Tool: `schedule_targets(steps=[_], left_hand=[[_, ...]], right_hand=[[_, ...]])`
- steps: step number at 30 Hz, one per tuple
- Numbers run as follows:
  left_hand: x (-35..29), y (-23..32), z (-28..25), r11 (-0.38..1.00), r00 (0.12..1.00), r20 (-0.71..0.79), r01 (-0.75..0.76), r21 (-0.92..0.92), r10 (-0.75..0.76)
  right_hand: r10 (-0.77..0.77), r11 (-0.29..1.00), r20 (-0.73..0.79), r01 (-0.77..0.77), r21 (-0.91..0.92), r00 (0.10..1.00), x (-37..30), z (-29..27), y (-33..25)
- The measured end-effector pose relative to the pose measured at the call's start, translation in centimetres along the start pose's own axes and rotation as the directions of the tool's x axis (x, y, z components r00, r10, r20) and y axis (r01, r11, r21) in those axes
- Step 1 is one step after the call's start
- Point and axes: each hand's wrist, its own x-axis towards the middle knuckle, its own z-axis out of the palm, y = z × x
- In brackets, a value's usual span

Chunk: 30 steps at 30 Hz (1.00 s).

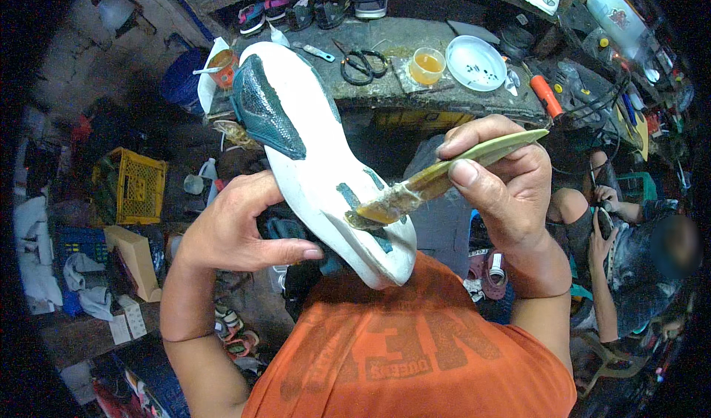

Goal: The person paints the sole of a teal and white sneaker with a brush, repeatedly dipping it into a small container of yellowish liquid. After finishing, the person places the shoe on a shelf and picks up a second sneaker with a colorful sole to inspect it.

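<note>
A: Where is the shoe [317,148]?
B: In mid-view, raised between the wearer and the desk [415,33]. Its white sole with teal patches faces up; one end points toward the desk, the other sits just over the orange shirt [400,344].

A: What is the left grip [233,222] doing?
B: It is closed around the shoe's left side. The thumb lies along the near edge, and the other fingers pass underneath, where I can't see them.

A: And the right grip [511,185]?
B: Pinched firmly on a flat, yellow-green strip [429,185], thumb on the near face and fingers behind. The strip slants down to the left, and its ragged, yellowish tip lies against the sole near the end by the shirt.

A: What's on the desk?
B: Black-handled scissors [361,68], then a clear cup [427,65] of amber liquid, with a white round dish [461,51] just right of it holding small dark bits. Farther right is an orange-handled tool [546,97]. Several small shoes [300,14] stand in a row behind the scissors.

A: Anything off to the sides?
B: A yellow crate [141,188] at the left. At the far right, a co-worker's hands [609,197] are around something too small to make out.
</note>
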Motion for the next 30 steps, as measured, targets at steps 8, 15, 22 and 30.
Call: schedule_targets(steps=[8,15,22,30], left_hand=[[0.1,-0.2,-0.1,0.999,1.0,-0.022,-0.011,-0.031,0.01],[-0.3,-0.4,0.0,0.991,0.998,-0.039,0.051,-0.12,-0.056],[-0.6,-0.5,0.2,0.981,0.993,-0.068,0.086,-0.175,-0.099],[-0.8,-0.8,1.2,0.908,0.974,-0.106,0.143,-0.394,-0.199]], right_hand=[[0.013,1.0,0.022,-0.013,0.02,1.0,-0.1,-0.3,0.0],[0.018,0.997,0.009,-0.019,0.074,1.0,-0.6,-0.6,0.3],[-0.035,0.998,-0.016,0.035,0.049,0.999,-1.3,-1.0,0.4],[-0.105,0.994,-0.031,0.105,0.011,0.994,-2.0,-1.5,0.3]])
